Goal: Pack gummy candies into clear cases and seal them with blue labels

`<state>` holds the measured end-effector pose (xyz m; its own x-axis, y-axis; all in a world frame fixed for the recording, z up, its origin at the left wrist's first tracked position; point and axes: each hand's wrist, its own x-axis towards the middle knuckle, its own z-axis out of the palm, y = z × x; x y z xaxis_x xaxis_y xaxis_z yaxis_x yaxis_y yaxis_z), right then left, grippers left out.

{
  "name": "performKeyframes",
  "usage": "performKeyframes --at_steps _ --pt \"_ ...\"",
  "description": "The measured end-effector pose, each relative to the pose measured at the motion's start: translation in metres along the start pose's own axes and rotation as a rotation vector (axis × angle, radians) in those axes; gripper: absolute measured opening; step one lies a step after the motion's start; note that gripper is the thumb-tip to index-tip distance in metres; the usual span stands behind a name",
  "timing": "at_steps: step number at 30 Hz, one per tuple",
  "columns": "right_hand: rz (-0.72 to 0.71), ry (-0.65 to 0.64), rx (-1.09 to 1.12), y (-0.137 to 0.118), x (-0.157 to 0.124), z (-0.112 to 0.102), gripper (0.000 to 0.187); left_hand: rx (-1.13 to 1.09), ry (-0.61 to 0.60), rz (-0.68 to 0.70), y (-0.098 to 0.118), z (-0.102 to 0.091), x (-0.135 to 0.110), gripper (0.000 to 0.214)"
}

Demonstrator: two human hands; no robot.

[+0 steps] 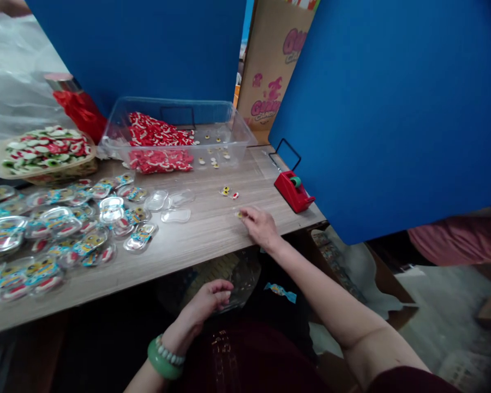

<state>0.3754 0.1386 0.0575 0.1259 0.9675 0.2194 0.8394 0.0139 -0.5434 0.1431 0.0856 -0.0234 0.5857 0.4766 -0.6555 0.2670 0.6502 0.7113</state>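
Observation:
My right hand [262, 226] is just above the table near its front edge. Its thumb and fingertips pinch a small yellow eye-shaped candy [240, 215], partly hidden by the fingers, with what looks like clear plastic around it. Just beyond it, a small clear tray [229, 192] holds yellow eye candies and a red-and-white lips candy. My left hand [208, 299] is below the table edge, over my lap. Its fingers are loosely bent with nothing visible in them. A clear plastic bag [243, 278] lies behind it, and a blue wrapper [281, 292] rests on my lap.
Filled clear candy packs [94, 240] cover the table's left side, beside bare clear trays [175, 215]. At the back stand a clear bin [245, 131] of red candies and a tub [24, 174] of mixed ones. A red tape dispenser [294, 192] and blue panels [393, 109] stand right.

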Motion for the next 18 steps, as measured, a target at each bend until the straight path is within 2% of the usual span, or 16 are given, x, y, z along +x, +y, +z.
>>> performKeyframes --at_steps 3,6,9,12,15,18 --pt "0.233 -0.023 -0.083 0.019 0.023 -0.006 0.023 -0.015 -0.01 -0.001 0.0 0.007 0.0 0.032" --pt "0.28 -0.003 -0.195 0.03 0.029 -0.003 0.021 -0.031 -0.021 0.001 -0.001 0.009 -0.003 0.031" --pt "0.251 0.024 -0.229 0.033 0.025 0.0 0.021 -0.11 -0.017 -0.012 0.003 0.01 -0.006 0.032" --pt "0.151 -0.007 -0.17 0.028 0.014 0.005 0.018 -0.31 -0.027 0.028 0.016 0.016 -0.006 0.035" --pt "0.013 -0.043 -0.102 0.005 -0.012 0.015 0.016 -0.6 -0.032 0.165 0.033 0.027 -0.004 0.037" --pt "-0.077 -0.056 -0.022 -0.029 -0.05 0.029 0.017 -0.799 -0.013 0.284 0.04 0.035 -0.005 0.029"
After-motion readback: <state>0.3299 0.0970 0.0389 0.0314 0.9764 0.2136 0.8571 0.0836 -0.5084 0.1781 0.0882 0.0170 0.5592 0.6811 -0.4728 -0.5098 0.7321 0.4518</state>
